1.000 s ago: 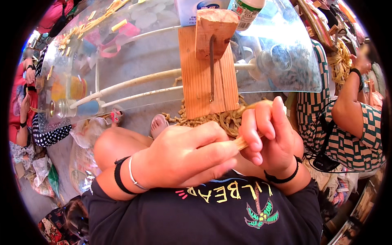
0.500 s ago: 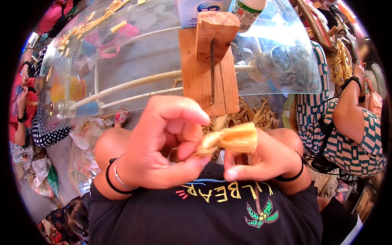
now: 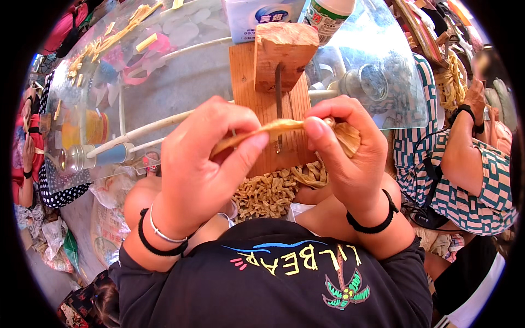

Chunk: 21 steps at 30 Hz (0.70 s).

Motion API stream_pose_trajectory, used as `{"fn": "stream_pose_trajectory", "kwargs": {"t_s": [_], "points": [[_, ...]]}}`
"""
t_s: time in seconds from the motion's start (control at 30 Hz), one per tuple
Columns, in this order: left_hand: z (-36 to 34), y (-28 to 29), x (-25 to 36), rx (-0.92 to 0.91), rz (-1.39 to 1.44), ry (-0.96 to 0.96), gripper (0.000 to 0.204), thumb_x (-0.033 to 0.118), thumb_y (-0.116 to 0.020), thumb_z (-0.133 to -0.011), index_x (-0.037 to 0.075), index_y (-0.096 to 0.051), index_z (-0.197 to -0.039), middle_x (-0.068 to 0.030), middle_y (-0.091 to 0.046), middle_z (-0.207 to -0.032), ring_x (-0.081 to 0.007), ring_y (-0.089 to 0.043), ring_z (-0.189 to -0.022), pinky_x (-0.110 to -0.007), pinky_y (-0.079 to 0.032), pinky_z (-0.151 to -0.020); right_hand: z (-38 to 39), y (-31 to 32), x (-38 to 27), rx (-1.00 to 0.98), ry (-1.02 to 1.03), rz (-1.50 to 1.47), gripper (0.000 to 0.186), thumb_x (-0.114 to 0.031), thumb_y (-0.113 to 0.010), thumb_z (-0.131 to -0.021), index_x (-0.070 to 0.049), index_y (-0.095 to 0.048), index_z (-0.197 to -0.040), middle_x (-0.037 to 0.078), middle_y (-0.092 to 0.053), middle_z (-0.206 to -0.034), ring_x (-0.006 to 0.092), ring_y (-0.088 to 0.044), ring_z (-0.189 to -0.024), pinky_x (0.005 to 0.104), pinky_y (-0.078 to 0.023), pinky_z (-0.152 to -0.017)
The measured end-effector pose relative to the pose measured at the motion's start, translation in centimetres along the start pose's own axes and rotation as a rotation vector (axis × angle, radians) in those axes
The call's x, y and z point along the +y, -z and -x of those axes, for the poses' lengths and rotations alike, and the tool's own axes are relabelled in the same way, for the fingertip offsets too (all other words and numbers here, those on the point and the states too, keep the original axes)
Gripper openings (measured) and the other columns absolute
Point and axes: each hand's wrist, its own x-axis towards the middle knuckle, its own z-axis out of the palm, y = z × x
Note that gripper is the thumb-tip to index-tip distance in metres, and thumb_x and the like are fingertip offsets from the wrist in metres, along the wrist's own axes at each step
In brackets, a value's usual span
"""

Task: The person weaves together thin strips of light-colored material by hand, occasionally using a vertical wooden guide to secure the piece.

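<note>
A yellow-brown dried plant strip (image 3: 284, 127) stretches between my two hands above my lap. My left hand (image 3: 202, 169) pinches one end between thumb and forefinger. Thumb and fingers of my right hand (image 3: 355, 156) grip the other end, where a wider, bunched piece sticks out past them. Just beyond the strip is a wooden board (image 3: 243, 93) with a wooden block (image 3: 276, 49) on it. A thin dark metal rod (image 3: 278, 87) runs from the block toward the board's near end. Below my hands lies a heap of knotted, similar strips (image 3: 265, 194).
The board rests on a glass table (image 3: 191, 71) with a tissue pack (image 3: 240, 22) and a white-capped bottle (image 3: 328, 19) at the back. Strip scraps (image 3: 117, 35) lie far left. A person in patterned clothes (image 3: 459, 164) sits at right; another person's arm (image 3: 26, 158) shows at left.
Both hands have moved up and away from my body. The strip, bunched at my left fingers before, is now drawn out between both hands, and my right hand has closed on it.
</note>
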Motion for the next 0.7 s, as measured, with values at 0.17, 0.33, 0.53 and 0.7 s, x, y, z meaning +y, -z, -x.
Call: {"fn": "stream_pose_trajectory", "kwargs": {"t_s": [0.17,0.33,0.53,0.7], "points": [[-0.9,-0.4,-0.9,-0.031,-0.257,0.016,0.011,-0.004,-0.068,-0.083,0.000,-0.057,-0.084,-0.0079,-0.056,-0.075,-0.0137,-0.052,-0.065,-0.025,-0.043,-0.060,-1.4,-0.5,1.6,-0.056,0.302,0.500,0.011,-0.002,-0.072,-0.083,-0.002,-0.064,-0.091,0.012,-0.061,-0.081,0.0280,-0.058,-0.069,0.0333,-0.048,-0.064],[1.7,1.1,-0.2,0.055,-0.017,0.122,0.012,-0.001,-0.064,-0.089,0.001,-0.054,-0.095,-0.0076,-0.059,-0.088,-0.0125,-0.057,-0.072,-0.026,-0.049,-0.065,0.4,1.4,0.7,-0.089,0.348,0.249,0.017,-0.011,-0.078,-0.079,-0.003,-0.066,-0.090,0.010,-0.064,-0.085,0.0236,-0.059,-0.073,0.0322,-0.047,-0.065],[2.0,1.6,2.6,-0.121,0.064,-0.387,0.030,0.015,-0.071,-0.088,0.006,-0.051,-0.108,-0.0180,-0.056,-0.108,-0.0313,-0.056,-0.103,-0.043,-0.047,-0.090,2.7,-0.9,-1.9,-0.396,0.488,0.264,0.041,-0.024,-0.080,-0.074,-0.004,-0.067,-0.107,0.012,-0.062,-0.103,0.0283,-0.060,-0.089,0.0372,-0.046,-0.078],[4.5,-1.6,2.3,-0.242,0.464,-0.086,0.065,0.027,-0.076,-0.086,0.003,-0.038,-0.133,-0.0185,-0.044,-0.131,-0.0269,-0.049,-0.119,-0.041,-0.040,-0.102,3.7,-1.1,-2.6,-0.369,0.381,-0.130,0.014,-0.007,-0.058,-0.094,0.001,-0.064,-0.105,0.014,-0.065,-0.102,0.0271,-0.063,-0.083,0.0350,-0.049,-0.071]]}}
